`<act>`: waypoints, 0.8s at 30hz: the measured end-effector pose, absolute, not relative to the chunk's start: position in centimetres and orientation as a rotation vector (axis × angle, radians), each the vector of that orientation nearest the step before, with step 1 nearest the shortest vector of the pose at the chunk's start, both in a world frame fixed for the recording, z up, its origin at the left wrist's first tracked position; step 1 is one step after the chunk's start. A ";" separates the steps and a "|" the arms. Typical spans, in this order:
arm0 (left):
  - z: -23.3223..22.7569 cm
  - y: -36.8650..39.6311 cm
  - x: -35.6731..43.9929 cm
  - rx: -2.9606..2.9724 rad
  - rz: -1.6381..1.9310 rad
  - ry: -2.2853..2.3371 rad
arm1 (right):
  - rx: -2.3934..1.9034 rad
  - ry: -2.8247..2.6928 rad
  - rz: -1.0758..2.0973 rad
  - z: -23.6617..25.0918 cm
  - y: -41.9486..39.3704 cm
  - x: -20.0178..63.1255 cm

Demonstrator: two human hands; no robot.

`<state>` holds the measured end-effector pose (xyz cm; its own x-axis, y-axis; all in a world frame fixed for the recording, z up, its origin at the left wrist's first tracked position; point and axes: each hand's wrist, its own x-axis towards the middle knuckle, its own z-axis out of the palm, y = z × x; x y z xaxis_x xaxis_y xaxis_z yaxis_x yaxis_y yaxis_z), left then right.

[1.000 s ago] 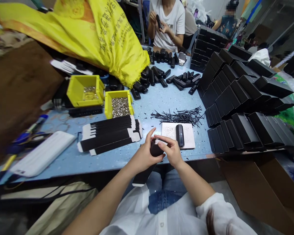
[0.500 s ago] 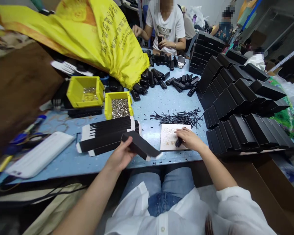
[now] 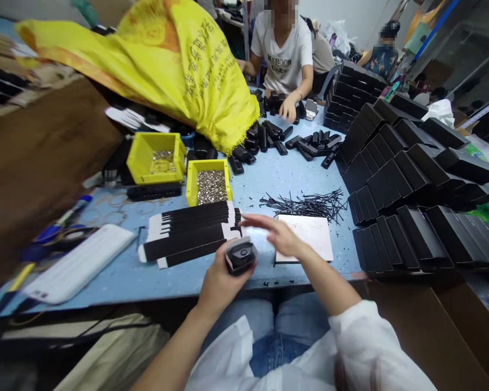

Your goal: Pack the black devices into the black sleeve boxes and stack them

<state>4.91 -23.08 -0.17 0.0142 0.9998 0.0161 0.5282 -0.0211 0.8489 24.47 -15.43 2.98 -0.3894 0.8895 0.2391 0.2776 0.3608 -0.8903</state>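
My left hand point(image 3: 218, 282) is wrapped round a small black carton point(image 3: 250, 244) at the table's front edge, its end turned up toward me. A dark object with a rounded end point(image 3: 242, 254) shows at the carton's mouth; what it is I cannot make out. Just right of and above the carton is my right hand point(image 3: 284, 238), fingers stretched out, slightly blurred and holding nothing. It partly covers the left side of a white pad point(image 3: 313, 233) marked with tiny specks. Flat-folded black cartons point(image 3: 195, 236) lie to the left of both hands.
Thin black sticks point(image 3: 305, 205) are heaped behind the pad. Yellow bins point(image 3: 189, 182) of small metal parts stand at left, near a large yellow sack point(image 3: 212, 81). Black boxes point(image 3: 424, 163) are stacked at right. A co-worker's hand point(image 3: 288, 108) reaches over black pieces point(image 3: 309, 145) opposite.
My right hand has left the pad and moved left to the carton; the dark object it held now appears at the carton's mouth. My left hand has turned the carton's end upward.
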 end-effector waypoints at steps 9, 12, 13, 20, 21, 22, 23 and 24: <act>-1.7 -21.8 5.7 1.795 0.803 1.591 | -1.928 -1.939 0.689 0.1 -1.9 25.5; -1.6 -21.1 5.5 1.837 0.821 1.546 | -1.739 -1.795 0.678 0.8 -5.3 26.9; -1.5 -21.0 5.5 1.847 0.807 1.521 | -1.628 -1.660 0.697 1.1 -7.1 27.2; -1.9 -21.0 6.4 1.861 0.748 1.365 | -1.214 -1.667 0.852 1.9 -19.1 25.3; -2.1 -20.9 6.5 1.886 0.763 1.334 | -1.210 -1.760 0.818 1.6 -19.6 25.0; -2.3 -20.9 6.6 1.914 0.783 1.304 | -1.207 -1.785 0.791 1.2 -19.7 24.9; -2.4 -20.8 6.6 1.942 0.801 1.280 | -1.214 -1.728 0.790 0.8 -19.6 24.8; -2.5 -20.7 6.7 1.967 0.812 1.262 | -1.228 -1.616 0.835 0.4 -19.5 24.7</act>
